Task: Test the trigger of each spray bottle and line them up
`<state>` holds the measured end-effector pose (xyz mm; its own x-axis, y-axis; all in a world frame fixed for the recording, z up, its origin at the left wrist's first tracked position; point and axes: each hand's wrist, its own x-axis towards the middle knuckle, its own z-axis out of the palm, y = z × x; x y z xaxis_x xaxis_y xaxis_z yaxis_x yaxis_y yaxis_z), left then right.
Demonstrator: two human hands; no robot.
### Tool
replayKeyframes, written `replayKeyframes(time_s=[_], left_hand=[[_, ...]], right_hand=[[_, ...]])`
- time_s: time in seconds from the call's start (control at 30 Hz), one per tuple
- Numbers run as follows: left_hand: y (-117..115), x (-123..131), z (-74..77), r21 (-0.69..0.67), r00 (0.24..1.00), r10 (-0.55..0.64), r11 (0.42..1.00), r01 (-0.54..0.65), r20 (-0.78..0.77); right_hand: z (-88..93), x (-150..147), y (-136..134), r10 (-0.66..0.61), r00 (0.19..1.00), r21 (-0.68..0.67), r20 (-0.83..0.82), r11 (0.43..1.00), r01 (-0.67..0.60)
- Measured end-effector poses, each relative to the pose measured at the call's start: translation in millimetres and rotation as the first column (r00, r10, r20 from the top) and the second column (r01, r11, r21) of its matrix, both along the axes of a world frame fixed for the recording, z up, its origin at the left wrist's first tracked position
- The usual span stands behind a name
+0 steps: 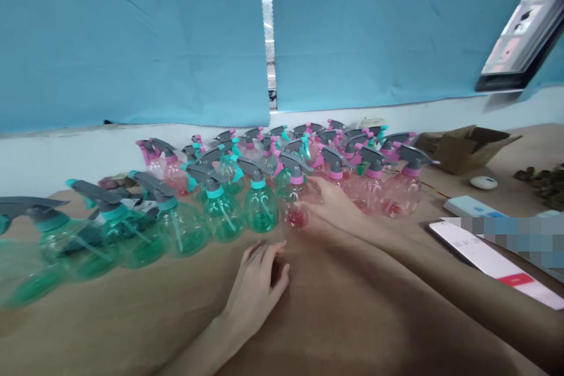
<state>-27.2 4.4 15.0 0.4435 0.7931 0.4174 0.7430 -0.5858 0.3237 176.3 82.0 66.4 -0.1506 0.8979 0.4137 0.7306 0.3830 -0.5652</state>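
My right hand (332, 202) reaches across the table and is closed around the side of a small clear pink spray bottle (296, 216). That bottle stands upright, with a grey trigger head and a pink collar. My left hand (258, 285) rests in front of the row, its fingers loosely bent and apart, holding nothing. Just beyond it is a green spray bottle (261, 211) with a turquoise collar. Several more green bottles (183, 232) run off to the left. To the right of my right hand stand several pink bottles (402, 191).
Behind the front row, more spray bottles (251, 150) crowd toward the wall. At the right are an open cardboard box (467, 150), a white computer mouse (483, 182), a white-and-blue box (473, 207) and a lit phone (493, 261). Blue sheeting (132, 41) covers the wall.
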Motion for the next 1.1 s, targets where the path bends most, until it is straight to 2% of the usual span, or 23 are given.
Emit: replayKeyframes(time_s=[0.2,0.33,0.43,0.63,0.77,0.93,1.1], left_hand=[[2,-1,-0.7,0.017,1.0,-0.004,1.0,0.004,-0.009],[4,-1,-2.5,0.045,1.0,-0.005,0.999,0.006,-0.01],[6,-2,-3.7,0.055,1.0,-0.008,0.998,0.008,-0.01],[7,-2,-3.6,0.064,1.0,0.002,0.998,-0.001,-0.014],[6,-2,-3.2,0.068,1.0,-0.001,0.998,0.003,-0.021],[6,-3,-4.6,0.07,1.0,-0.012,0.997,0.014,-0.027],[6,-3,-4.8,0.078,0.999,-0.032,0.996,0.033,-0.023]], right_hand=[[14.6,39,-31,0.076,0.993,0.001,-0.09,0.997,-0.077],[18.3,70,-41,-0.105,0.994,0.032,0.003,0.994,0.105],[13.4,81,-36,-0.175,0.983,0.018,0.052,0.984,0.175],[-0.4,71,-7,-0.227,0.972,0.044,0.065,0.974,0.224],[-2.6,59,8,-0.248,0.966,0.028,0.071,0.969,0.246],[-1.4,52,13,-0.297,0.947,-0.011,0.119,0.954,0.3],[-4.1,52,5,-0.317,0.932,-0.02,0.177,0.945,0.326]])
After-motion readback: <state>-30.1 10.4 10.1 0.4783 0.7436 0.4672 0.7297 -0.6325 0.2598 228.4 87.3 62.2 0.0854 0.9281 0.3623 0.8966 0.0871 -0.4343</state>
